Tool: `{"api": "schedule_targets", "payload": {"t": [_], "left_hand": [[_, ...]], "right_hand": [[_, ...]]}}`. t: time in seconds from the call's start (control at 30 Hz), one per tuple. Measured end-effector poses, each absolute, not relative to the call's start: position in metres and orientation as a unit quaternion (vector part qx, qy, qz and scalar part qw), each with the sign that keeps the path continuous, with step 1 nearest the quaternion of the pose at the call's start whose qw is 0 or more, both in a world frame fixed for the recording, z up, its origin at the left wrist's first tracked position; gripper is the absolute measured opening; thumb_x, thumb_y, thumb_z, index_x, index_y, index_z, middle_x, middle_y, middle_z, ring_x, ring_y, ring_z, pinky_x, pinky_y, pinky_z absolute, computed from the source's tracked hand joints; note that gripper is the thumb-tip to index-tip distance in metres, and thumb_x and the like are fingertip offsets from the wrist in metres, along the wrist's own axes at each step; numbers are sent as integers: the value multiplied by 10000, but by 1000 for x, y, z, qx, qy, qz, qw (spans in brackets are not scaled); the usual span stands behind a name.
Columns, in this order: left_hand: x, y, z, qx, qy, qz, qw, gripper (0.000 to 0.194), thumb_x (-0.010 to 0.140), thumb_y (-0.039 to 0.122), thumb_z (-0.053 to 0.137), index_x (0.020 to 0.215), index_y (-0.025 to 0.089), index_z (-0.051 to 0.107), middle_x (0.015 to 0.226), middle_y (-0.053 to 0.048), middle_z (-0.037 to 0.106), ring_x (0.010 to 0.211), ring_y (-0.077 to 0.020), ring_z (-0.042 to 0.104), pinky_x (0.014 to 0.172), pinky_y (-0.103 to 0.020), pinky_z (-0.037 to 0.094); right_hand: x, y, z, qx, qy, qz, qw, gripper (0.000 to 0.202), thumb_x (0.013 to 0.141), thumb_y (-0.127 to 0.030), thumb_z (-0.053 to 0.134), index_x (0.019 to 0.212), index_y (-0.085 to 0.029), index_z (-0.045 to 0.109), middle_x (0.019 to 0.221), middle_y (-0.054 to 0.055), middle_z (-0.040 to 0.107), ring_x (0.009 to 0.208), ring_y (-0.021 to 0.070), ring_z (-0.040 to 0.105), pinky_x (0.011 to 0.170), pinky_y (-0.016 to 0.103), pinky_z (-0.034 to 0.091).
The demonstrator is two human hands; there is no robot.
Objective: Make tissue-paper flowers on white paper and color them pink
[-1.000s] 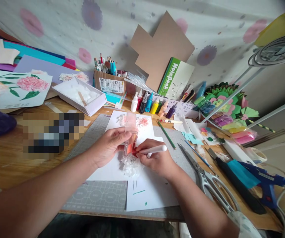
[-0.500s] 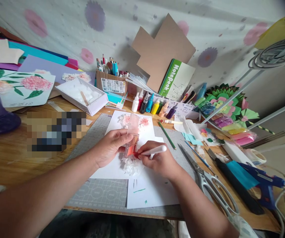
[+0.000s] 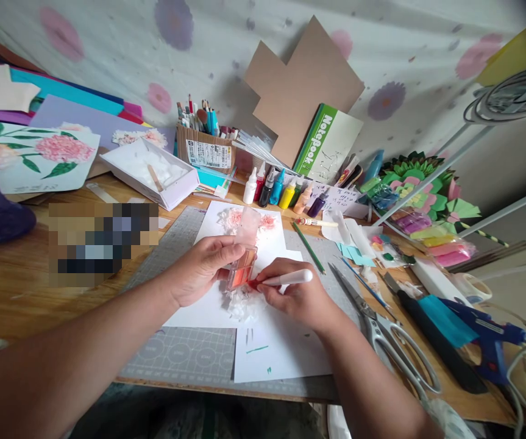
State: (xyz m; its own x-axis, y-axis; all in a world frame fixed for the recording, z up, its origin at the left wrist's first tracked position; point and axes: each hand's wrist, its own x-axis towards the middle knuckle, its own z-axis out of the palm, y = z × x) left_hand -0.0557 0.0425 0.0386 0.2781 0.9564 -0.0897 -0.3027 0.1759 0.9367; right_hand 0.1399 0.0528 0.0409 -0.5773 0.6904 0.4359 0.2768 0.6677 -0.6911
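My left hand [image 3: 206, 268] grips a small blush palette [image 3: 242, 269] by its side, its clear lid [image 3: 248, 225] flipped up and orange-red pans showing. In my right hand [image 3: 294, 292] is a makeup brush [image 3: 290, 278] with a white handle; its reddish tip meets the lower edge of the palette. Just below the palette lies a white ruffled paper flower [image 3: 244, 305], partly covered by the hands. Behind the lid, pink-tinted ruffled flowers [image 3: 268, 222] rest on white paper [image 3: 205, 228]. A second sheet with green marks [image 3: 281, 360] lies nearer me.
A grey cutting mat [image 3: 171, 360] lies under the papers. Large scissors [image 3: 372, 323], a black-handled knife [image 3: 440, 347] and a blue glue gun [image 3: 491, 341] lie on the right. Paint bottles [image 3: 287, 194] line the back, beside a white tray [image 3: 171, 194]. A green pencil [image 3: 308, 247] lies behind my right hand.
The brush handle has swung slightly right and lies a little flatter, its tip still by the palette. The left hand holds the palette almost unchanged. The whole view has shifted slightly.
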Motion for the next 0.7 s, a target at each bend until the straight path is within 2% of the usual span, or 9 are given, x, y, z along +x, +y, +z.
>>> {"api": "schedule_targets", "payload": {"t": [0.13,0.23,0.37,0.53,0.63,0.7], "left_hand": [[-55,42,39,447,359,467,674,450,655,506,761,941,161,726,803,-73,691,690,-178,597,537,-248,420],[-55,42,38,443,364,471,670,448,659,500,761,949,160,724,817,-72,694,700,-177,597,544,-247,424],[-54,43,37,441,363,469,674,442,664,496,760,960,170,725,827,-70,694,721,-184,604,578,-260,441],[-53,43,37,442,363,475,669,442,652,498,768,929,157,729,799,-69,689,666,-165,586,546,-252,423],[-52,43,37,439,358,476,673,459,643,497,775,949,158,724,806,-69,694,657,-162,585,546,-254,428],[-52,43,37,437,361,481,669,453,642,486,780,947,156,723,810,-70,697,652,-160,586,549,-255,434]], "right_hand": [[141,53,42,-288,-834,273,382,60,804,-188,623,805,-201,681,815,54,724,723,160,662,648,272,524],[140,53,41,-295,-850,255,355,71,768,-156,617,786,-197,672,769,46,711,671,153,646,600,258,510],[138,52,39,-293,-835,256,388,91,772,-142,607,768,-205,672,782,41,715,683,151,647,609,259,514],[137,52,39,-302,-838,270,366,92,749,-127,613,778,-191,673,744,36,700,630,140,633,539,233,496],[138,53,39,-291,-822,278,403,60,782,-166,622,789,-187,678,793,53,716,685,152,655,592,250,517],[139,54,38,-289,-837,269,379,58,775,-162,629,784,-186,681,782,51,715,668,152,649,587,254,512]]}}
